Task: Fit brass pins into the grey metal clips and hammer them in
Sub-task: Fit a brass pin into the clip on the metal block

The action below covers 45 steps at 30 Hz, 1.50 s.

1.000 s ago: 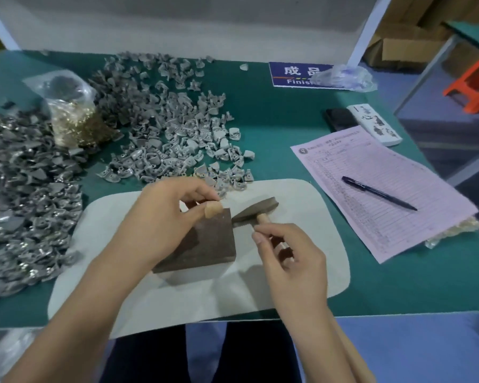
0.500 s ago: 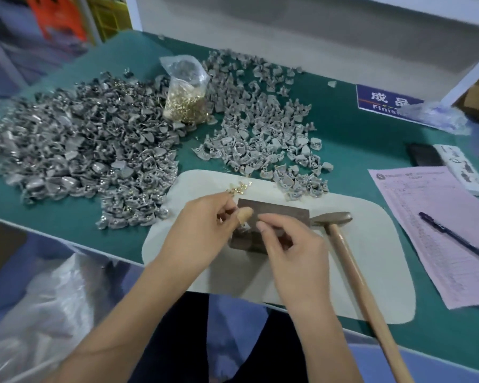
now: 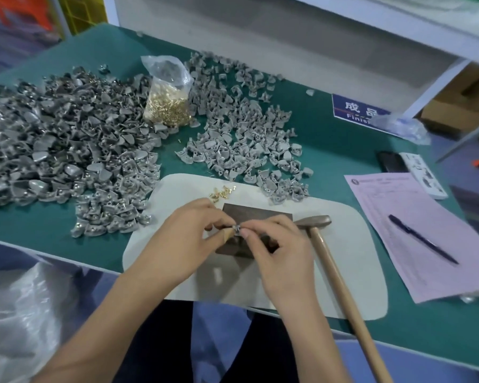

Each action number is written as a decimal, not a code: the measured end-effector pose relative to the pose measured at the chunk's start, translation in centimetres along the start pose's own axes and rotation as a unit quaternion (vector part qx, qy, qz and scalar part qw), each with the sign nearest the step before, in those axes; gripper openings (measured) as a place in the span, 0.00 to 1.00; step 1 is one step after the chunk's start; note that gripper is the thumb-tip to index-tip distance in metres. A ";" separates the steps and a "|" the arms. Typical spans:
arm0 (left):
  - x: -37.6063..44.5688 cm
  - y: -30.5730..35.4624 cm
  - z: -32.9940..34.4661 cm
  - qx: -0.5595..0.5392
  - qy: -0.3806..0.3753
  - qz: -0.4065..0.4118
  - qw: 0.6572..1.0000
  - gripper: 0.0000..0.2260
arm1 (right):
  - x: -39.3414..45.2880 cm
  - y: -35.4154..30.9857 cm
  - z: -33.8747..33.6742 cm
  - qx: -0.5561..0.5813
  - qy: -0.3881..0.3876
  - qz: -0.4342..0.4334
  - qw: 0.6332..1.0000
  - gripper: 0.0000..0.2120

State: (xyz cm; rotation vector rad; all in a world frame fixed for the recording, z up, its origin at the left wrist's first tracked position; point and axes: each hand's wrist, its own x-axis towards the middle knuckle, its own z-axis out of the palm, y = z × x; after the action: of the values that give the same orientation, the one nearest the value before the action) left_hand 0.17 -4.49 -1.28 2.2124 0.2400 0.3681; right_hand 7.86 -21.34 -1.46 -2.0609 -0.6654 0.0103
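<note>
Left hand [image 3: 190, 239] and right hand [image 3: 277, 254] both pinching one small grey clip [image 3: 236, 228] between fingertips, above dark block [image 3: 256, 217] on white mat [image 3: 343, 244]. Loose brass pins [image 3: 221, 191] on mat beyond block. Hammer [image 3: 314, 223] lying right of block, untouched.

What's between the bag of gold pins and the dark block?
In the head view, grey clips by the bag, bare green table, then loose pins on the white mat before the block.

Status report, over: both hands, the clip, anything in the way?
Left hand and right hand both pinch one clip over the block. Hammer lies idle at right. Nothing in the way.
</note>
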 end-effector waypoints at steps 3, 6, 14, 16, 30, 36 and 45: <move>0.2 0.2 0.0 0.000 -0.007 0.005 1.000 0.07 | 0.1 -0.5 0.2 -0.048 -0.012 0.007 0.999 0.05; 0.1 0.3 0.2 0.008 0.000 0.004 1.000 0.06 | 0.4 -0.9 0.1 -0.105 -0.019 -0.012 0.994 0.04; -0.1 0.3 0.3 0.014 0.017 -0.014 1.000 0.06 | 1.8 -3.8 -1.2 -0.313 -0.075 -0.100 0.942 0.06; 0.0 0.4 0.2 0.042 0.022 -0.016 0.999 0.05 | 2.1 -4.4 -1.1 -0.348 -0.096 -0.121 0.925 0.09; -0.3 0.2 0.4 0.103 0.055 -0.015 0.993 0.05 | 2.2 -1.9 -1.5 -0.203 -0.098 -0.022 0.974 0.06; -0.4 0.2 0.9 0.026 0.042 -0.019 0.999 0.04 | 2.2 -1.7 -1.7 -0.194 -0.101 -0.023 0.976 0.06; -0.1 0.4 1.2 0.098 0.043 -0.006 0.994 0.03 | -0.9 2.5 -5.0 -0.228 0.120 0.196 0.946 0.20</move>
State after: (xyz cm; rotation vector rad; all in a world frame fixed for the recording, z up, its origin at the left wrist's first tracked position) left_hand 0.52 -5.65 -1.64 2.3898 0.3485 0.4518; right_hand 9.54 -26.67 -0.82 -2.5584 -0.0993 -0.1798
